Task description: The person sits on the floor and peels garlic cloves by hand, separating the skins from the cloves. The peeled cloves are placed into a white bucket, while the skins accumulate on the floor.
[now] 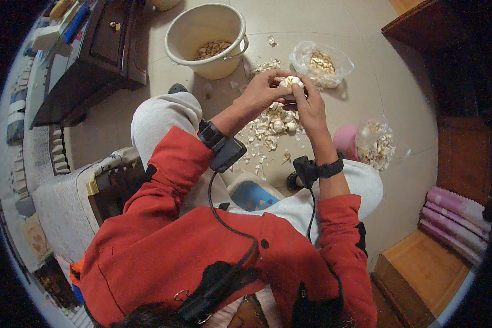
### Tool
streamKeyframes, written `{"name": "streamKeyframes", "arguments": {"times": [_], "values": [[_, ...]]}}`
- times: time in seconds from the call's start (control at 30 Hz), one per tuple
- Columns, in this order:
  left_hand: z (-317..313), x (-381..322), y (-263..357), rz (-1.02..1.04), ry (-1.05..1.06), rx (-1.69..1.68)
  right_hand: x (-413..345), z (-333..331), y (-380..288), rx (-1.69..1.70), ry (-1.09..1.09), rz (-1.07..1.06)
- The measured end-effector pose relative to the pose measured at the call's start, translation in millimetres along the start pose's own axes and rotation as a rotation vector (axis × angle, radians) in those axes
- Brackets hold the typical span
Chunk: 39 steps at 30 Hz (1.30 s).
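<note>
Between both hands a whitish garlic bulb [291, 82] is held above the floor. My left hand [266, 86] grips it from the left, and my right hand [310, 96] grips it from the right with the thumb against its front. Below the hands, several garlic bulbs [279, 125] lie among loose papery skins [259, 130]. Beyond the hands, to the right, an open clear plastic bag [340, 77] holds peeled-looking cloves [322, 62]. A cream plastic bucket [171, 45] with brownish pieces [211, 50] at its bottom stands beyond, to the left.
A pink container [345, 142] and a clear bag of garlic skins [375, 145] are by my right knee. Dark wooden furniture [102, 45] stands at left. Folded pink cloth [455, 217] and a wooden box [424, 266] are at right. Cables run from both wrist devices.
</note>
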<state>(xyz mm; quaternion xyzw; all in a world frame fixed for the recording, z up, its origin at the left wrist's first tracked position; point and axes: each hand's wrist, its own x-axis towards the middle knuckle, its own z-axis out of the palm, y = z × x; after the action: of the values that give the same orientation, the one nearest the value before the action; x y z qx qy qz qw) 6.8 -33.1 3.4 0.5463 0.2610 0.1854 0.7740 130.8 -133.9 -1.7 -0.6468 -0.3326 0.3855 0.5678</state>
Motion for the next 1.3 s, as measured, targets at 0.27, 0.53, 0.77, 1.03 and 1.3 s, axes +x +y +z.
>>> {"name": "streamKeyframes", "arguments": {"times": [0.27,0.53,0.77,1.03,1.3], "values": [[-2.0,3.0,-1.9,0.073,-0.135,0.316,5.0,-14.2,-4.7,-0.156,-0.062,0.056],[14.2,-6.2,-3.8,0.312,0.025,0.382,4.3,-2.4,10.2,-0.174,0.015,-0.136],[13.9,-0.4,-4.0,0.338,0.160,0.414,9.7,0.2,18.1,-0.189,0.121,-0.072],[7.3,2.7,6.7,-0.068,0.010,-0.217,8.2,-10.6,-18.0,0.226,0.123,0.047],[11.8,2.9,-4.2,0.037,-0.076,-0.019,12.7,-7.3,-2.7,-0.083,0.118,0.066]]}}
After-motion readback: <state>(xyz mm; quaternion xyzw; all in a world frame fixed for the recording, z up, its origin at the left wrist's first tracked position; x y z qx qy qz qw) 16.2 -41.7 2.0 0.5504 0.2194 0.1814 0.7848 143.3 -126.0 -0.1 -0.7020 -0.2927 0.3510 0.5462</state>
